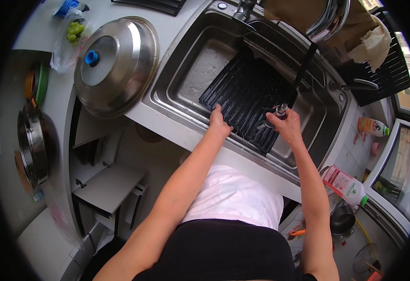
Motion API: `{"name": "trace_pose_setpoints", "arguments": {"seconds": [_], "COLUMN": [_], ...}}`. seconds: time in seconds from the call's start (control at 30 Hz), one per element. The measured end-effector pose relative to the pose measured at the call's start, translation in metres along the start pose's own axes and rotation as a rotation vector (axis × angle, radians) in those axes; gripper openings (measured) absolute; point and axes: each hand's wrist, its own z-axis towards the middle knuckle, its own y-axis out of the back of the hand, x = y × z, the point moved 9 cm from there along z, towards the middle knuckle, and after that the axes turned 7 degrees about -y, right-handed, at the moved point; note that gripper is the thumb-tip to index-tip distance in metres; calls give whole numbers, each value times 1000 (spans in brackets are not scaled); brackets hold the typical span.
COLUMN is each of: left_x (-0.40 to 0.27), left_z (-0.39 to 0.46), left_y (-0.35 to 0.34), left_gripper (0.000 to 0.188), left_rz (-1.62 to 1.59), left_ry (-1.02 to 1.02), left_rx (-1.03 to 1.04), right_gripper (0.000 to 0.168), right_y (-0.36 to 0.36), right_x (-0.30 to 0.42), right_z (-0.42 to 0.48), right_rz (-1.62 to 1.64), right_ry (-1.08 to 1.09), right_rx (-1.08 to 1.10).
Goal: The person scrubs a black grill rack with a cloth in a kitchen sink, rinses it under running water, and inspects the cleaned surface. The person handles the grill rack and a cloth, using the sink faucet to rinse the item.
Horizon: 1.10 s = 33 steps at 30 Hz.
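A wet black ribbed panel (pixel 247 91) lies slanted across the double-bowl stainless-steel sink (pixel 199 59), over the divider between the bowls. My left hand (pixel 221 121) grips its near left edge, thumb on top, the other fingers mostly hidden. In my right hand (pixel 289 124) is a metal faucet spray head (pixel 280 110), held close above the panel's near right part. Water glistens on the ribs below it. Part of the spray head is covered by my fingers.
A large domed steel lid (pixel 120 63) stands left of the sink, beside grapes (pixel 75 32) in a plastic bag. A chrome faucet (pixel 243 12) rises behind. Another black slatted panel (pixel 384 77) leans at the right, near bottles (pixel 343 184). An open cabinet door (pixel 110 188) juts out lower left.
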Motion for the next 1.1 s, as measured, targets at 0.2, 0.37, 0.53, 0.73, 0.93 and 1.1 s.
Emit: {"name": "trace_pose_setpoints", "arguments": {"seconds": [0.2,0.37,0.53,0.73,0.93,1.1], "left_x": [4,3,0,0,5,6], "left_z": [11,9,3,-1,10,12], "left_y": [10,5,7,8,14,16], "left_gripper": [61,62,64,66,61,60], "left_rz": [23,43,-7,-42,-25,-38], "left_ry": [9,21,9,-16,-7,-1], "left_rx": [-51,16,-51,-96,-75,-119], "right_gripper": [32,33,41,42,43,39], "right_y": [30,-31,-14,31,-15,28], "right_x": [-17,19,47,45,87,64], "right_z": [15,59,98,135,143,121], "right_rz": [-115,73,220,262,382,233], "right_ry": [-80,104,232,238,353,360], "right_rx": [24,-25,-331,-440,-258,-467]}}
